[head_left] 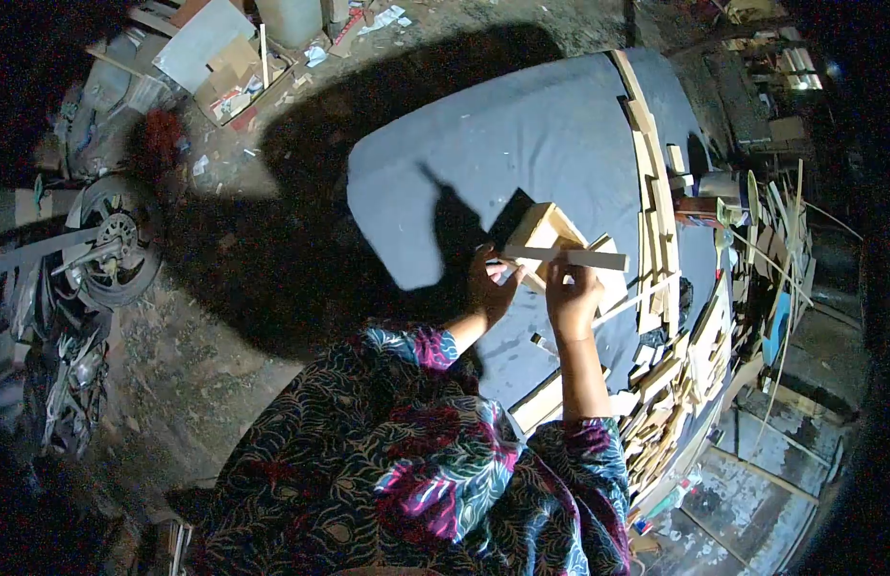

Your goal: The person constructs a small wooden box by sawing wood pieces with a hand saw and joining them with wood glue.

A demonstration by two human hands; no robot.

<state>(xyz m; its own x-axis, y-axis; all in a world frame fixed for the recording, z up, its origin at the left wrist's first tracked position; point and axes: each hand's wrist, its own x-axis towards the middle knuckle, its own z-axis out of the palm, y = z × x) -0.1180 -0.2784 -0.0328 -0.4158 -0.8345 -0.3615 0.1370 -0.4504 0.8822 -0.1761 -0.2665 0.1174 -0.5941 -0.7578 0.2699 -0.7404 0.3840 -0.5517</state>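
A small open wooden box (pixel 551 238) rests on a grey-blue padded table (pixel 483 163). A thin wooden strip (pixel 570 256) lies across the box's near side. My right hand (pixel 572 296) pinches that strip from below. My left hand (pixel 491 285) is curled at the strip's left end against the box and seems to hold something small and pale; what it is I cannot tell. My patterned sleeves fill the bottom of the view.
Many wooden slats and offcuts (pixel 661 403) are stacked along the table's right edge and front right corner. A motorbike wheel (pixel 114 245) stands at the left on the dirt floor. Cardboard and scraps (pixel 229 67) lie at the back left.
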